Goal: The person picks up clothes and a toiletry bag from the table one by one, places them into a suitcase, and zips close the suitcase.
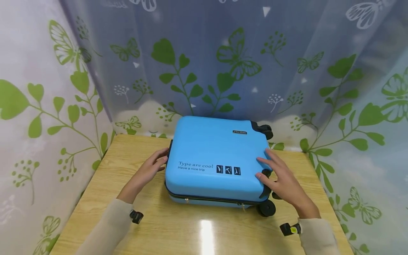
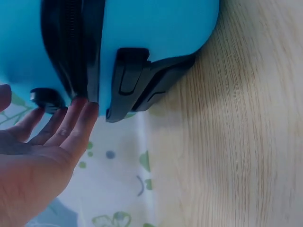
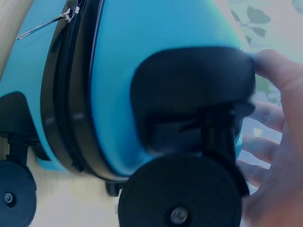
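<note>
While both hands steady it, the blue suitcase (image 1: 216,159) lies flat at the middle of the wooden table (image 1: 178,230). Left hand (image 1: 149,170): straight fingers against the zipper side. Right hand (image 1: 280,180): fingers spread over the wheel corner, nothing gripped. Judged step: positioning the case; opening would next require locating the zipper pull (image 3: 45,26). Case zipped shut; contents cannot be seen. Leaf-print curtain (image 1: 204,63) behind.

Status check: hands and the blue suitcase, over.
Left hand open, fingertips on the blue suitcase side. Right hand open, resting by the wheel. Suitcase flat on the table, zipped.
</note>
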The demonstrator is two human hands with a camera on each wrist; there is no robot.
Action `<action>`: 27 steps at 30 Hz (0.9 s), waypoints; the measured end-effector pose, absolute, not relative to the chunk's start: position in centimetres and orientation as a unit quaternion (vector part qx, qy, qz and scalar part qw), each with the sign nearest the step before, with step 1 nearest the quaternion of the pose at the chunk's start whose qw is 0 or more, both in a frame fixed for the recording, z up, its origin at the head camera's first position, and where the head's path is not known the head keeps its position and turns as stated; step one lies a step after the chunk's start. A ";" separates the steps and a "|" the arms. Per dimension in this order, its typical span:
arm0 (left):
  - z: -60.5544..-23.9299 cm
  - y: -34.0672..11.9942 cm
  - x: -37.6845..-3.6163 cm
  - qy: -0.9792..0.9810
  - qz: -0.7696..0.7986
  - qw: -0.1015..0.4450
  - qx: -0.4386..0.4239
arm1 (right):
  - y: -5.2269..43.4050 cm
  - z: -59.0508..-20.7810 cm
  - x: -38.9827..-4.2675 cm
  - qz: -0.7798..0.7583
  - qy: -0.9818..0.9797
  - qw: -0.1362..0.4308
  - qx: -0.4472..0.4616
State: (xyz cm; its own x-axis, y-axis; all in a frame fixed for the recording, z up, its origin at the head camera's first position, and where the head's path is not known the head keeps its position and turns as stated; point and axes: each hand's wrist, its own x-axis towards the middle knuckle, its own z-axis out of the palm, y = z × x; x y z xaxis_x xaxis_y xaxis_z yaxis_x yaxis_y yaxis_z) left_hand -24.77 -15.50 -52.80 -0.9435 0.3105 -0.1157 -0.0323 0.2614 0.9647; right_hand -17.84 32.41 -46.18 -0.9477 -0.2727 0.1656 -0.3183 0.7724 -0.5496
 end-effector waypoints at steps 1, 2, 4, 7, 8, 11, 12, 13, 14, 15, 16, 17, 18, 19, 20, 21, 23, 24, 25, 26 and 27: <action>-52.7 -15.7 -24.4 0.782 0.600 0.142 0.091 | 32.1 -46.0 -17.8 0.293 -0.942 0.039 0.162; -52.6 -15.8 -24.1 0.784 0.597 0.140 0.091 | 31.9 -45.9 -17.8 0.286 -0.943 0.038 0.168; -52.4 -16.1 -23.5 0.794 0.586 0.135 0.095 | 31.3 -45.7 -17.9 0.271 -0.945 0.036 0.177; -52.2 -16.7 -22.7 0.809 0.564 0.126 0.107 | 30.4 -45.5 -18.1 0.243 -0.949 0.038 0.195; -52.1 -16.8 -22.5 0.814 0.556 0.123 0.110 | 30.1 -45.4 -18.2 0.232 -0.951 0.041 0.202; -51.9 -17.2 -21.7 0.830 0.531 0.116 0.123 | 29.2 -45.4 -18.3 0.207 -0.952 0.052 0.220; -51.8 -17.3 -21.4 0.836 0.523 0.110 0.124 | 28.9 -45.4 -18.4 0.201 -0.952 0.056 0.225; -51.8 -17.3 -21.1 0.842 0.514 0.102 0.126 | 28.6 -45.4 -18.4 0.196 -0.952 0.058 0.229; -51.8 -17.3 -20.8 0.849 0.505 0.094 0.125 | 28.3 -45.4 -18.4 0.191 -0.952 0.059 0.232; -51.8 -17.3 -20.5 0.855 0.496 0.086 0.125 | 28.0 -45.4 -18.4 0.188 -0.951 0.061 0.236; -51.8 -17.3 -20.2 0.861 0.488 0.078 0.122 | 27.7 -45.4 -18.4 0.185 -0.951 0.061 0.240; -51.9 -17.3 -20.0 0.866 0.480 0.071 0.121 | 27.4 -45.3 -18.4 0.184 -0.950 0.060 0.243; -51.9 -17.2 -19.7 0.873 0.469 0.064 0.121 | 27.2 -45.3 -18.4 0.183 -0.950 0.059 0.247; -52.0 -17.2 -19.5 0.878 0.460 0.058 0.124 | 26.9 -45.3 -18.4 0.183 -0.949 0.058 0.250; -52.1 -17.1 -19.2 0.882 0.451 0.057 0.124 | 26.6 -45.2 -18.4 0.181 -0.948 0.059 0.254; -52.1 -17.0 -19.0 0.885 0.444 0.056 0.127 | 26.4 -45.2 -18.4 0.180 -0.947 0.061 0.259; -52.2 -16.9 -18.6 0.891 0.430 0.058 0.134 | 25.9 -45.1 -18.4 0.176 -0.945 0.064 0.266; -52.3 -16.8 -18.4 0.893 0.424 0.061 0.137 | 25.6 -45.1 -18.5 0.175 -0.945 0.066 0.270; -52.3 -16.8 -18.2 0.894 0.420 0.066 0.142 | 25.4 -45.1 -18.5 0.173 -0.944 0.067 0.273; -52.4 -16.7 -18.1 0.895 0.415 0.071 0.146 | 25.1 -45.1 -18.6 0.172 -0.943 0.067 0.275; -52.4 -16.6 -17.9 0.898 0.407 0.075 0.151 | 24.9 -45.1 -18.6 0.172 -0.943 0.066 0.278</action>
State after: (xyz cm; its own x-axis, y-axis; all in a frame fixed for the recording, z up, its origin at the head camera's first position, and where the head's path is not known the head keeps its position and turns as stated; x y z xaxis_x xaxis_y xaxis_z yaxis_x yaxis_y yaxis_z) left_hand -17.88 -16.62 -52.39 -0.9429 0.3330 -0.0114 0.2107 0.6224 0.7538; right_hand -18.59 24.87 -45.11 -0.8369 -0.5012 0.2201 -0.5466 0.7867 -0.2870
